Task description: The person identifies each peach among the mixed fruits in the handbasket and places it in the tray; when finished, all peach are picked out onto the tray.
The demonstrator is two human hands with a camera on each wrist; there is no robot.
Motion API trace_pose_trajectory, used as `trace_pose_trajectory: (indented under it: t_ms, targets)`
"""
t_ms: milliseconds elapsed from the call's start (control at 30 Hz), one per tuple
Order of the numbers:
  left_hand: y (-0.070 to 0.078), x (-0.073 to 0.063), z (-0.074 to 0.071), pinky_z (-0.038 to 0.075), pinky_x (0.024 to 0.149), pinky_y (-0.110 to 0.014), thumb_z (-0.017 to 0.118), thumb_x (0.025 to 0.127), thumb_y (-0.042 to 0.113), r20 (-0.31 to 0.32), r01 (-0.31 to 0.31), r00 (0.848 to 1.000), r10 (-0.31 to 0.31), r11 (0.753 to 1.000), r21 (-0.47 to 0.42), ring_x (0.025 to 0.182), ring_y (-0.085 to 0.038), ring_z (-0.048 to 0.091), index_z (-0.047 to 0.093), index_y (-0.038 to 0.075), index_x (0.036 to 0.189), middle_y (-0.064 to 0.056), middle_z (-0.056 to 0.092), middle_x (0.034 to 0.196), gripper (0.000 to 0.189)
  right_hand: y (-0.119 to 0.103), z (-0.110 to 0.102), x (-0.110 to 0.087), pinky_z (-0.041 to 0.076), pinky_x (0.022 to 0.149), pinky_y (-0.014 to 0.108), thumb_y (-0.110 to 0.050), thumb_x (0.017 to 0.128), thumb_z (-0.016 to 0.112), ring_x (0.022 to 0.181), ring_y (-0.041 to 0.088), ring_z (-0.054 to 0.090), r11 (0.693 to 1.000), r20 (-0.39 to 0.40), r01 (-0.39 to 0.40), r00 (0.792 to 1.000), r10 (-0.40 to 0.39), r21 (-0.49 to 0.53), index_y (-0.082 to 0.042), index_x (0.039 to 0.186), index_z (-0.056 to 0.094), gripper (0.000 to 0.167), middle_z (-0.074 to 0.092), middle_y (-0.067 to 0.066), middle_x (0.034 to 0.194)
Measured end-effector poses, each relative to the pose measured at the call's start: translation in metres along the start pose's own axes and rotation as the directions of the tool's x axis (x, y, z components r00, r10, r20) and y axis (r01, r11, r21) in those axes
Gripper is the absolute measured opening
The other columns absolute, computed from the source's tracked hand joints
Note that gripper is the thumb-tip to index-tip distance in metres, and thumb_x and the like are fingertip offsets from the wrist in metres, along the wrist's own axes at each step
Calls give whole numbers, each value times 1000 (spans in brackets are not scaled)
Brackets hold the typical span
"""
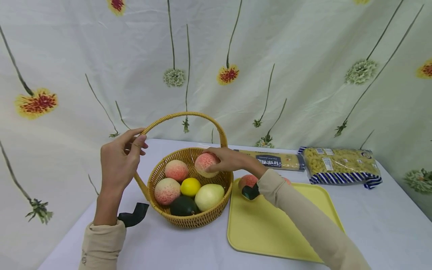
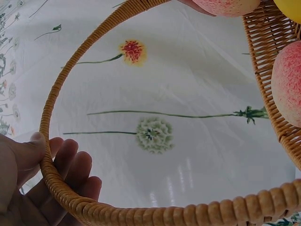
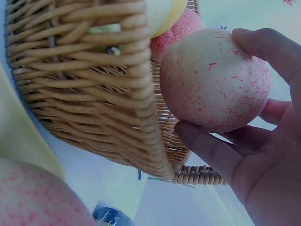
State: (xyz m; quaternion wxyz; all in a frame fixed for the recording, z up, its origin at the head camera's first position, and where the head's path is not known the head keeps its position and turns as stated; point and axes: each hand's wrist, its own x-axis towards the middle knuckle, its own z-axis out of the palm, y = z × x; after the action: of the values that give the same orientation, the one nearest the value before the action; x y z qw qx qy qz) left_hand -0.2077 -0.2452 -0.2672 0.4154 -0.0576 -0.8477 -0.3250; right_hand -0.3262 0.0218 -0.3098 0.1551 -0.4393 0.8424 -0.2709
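My left hand (image 1: 119, 159) grips the wrapped handle (image 2: 54, 89) of a wicker basket (image 1: 194, 223) on its left side, thumb on one side and fingers on the other. My right hand (image 1: 233, 160) holds a pink-speckled peach (image 3: 214, 80) over the basket's back right, fingers spread around it. Lower in the basket lie two more peaches (image 1: 176, 170), a yellow lemon (image 1: 190, 186), a pale yellow-green pear-shaped fruit (image 1: 209, 197) and a dark green fruit (image 1: 183, 206).
A yellow tray (image 1: 270, 232) stands right of the basket, with a peach (image 1: 248, 181) near its back left, partly behind my right forearm. Behind lie a flat pasta packet (image 1: 276, 160) and a larger bag of pasta (image 1: 339, 165). A flowered cloth (image 1: 209, 56) hangs at the back.
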Motion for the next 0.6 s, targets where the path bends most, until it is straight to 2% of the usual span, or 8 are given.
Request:
trace_pose_trajectory:
  t_ms: [233, 600]
  targets:
    - [0, 0, 0, 42, 54, -5, 60, 95, 17, -3, -7, 1000, 7, 1000, -7, 58, 15, 51, 69, 7, 116, -14, 69, 75, 24, 4, 2, -6, 50, 85, 26, -29, 93, 63, 103, 13, 58, 999, -26, 40, 999, -40, 19, -9, 143, 39, 59, 57, 7, 126]
    - [0, 0, 0, 42, 53, -6, 60, 96, 17, 2, -2, 1000, 2, 1000, -7, 58, 13, 52, 69, 7, 116, -14, 69, 75, 25, 4, 3, -18, 50, 84, 29, -35, 90, 64, 103, 14, 59, 999, -80, 37, 996, -38, -3, -12, 142, 42, 61, 56, 6, 128]
